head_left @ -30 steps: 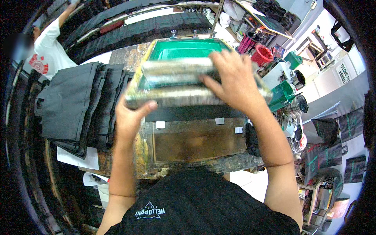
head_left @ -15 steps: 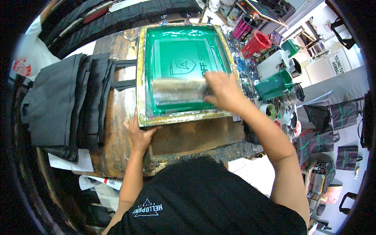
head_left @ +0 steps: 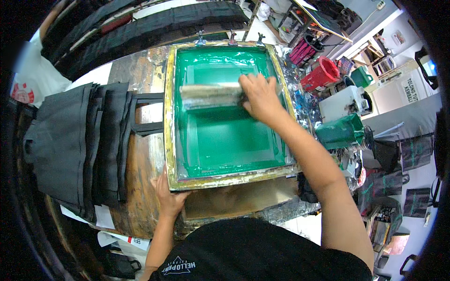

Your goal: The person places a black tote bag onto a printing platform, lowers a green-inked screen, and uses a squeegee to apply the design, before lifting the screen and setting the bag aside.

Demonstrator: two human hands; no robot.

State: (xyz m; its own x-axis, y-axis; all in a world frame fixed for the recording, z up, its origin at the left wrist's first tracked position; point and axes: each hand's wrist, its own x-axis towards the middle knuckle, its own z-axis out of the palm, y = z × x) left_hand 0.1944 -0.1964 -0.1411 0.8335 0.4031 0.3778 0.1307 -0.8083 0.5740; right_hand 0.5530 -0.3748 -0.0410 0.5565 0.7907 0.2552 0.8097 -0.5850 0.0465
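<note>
My right hand (head_left: 260, 97) is closed on the right part of a wide squeegee (head_left: 211, 95), blurred by motion. The squeegee lies crosswise on a screen coated with green ink (head_left: 234, 140), in the far half of its wooden frame (head_left: 229, 182). At the near left corner of the frame, my left hand (head_left: 169, 197) grips the edge; some of its fingers are hidden. Below the squeegee the mesh looks evenly green, and no design shows. Clamps (head_left: 232, 37) stand at the frame's far edge.
Stacked black bags (head_left: 65, 145) lie on the left of the stained table (head_left: 145, 187), with bag handles (head_left: 149, 127) reaching to the frame. A red bucket (head_left: 321, 75), a white container (head_left: 342, 103) and a green ink container (head_left: 340, 131) stand at right. Another person's sleeve (head_left: 40, 61) shows far left.
My right hand has pushed the squeegee away from me across the screen. The emblem and lettering seen earlier no longer show. The view has shifted, so the table sits lower; my left hand stays at the corner.
</note>
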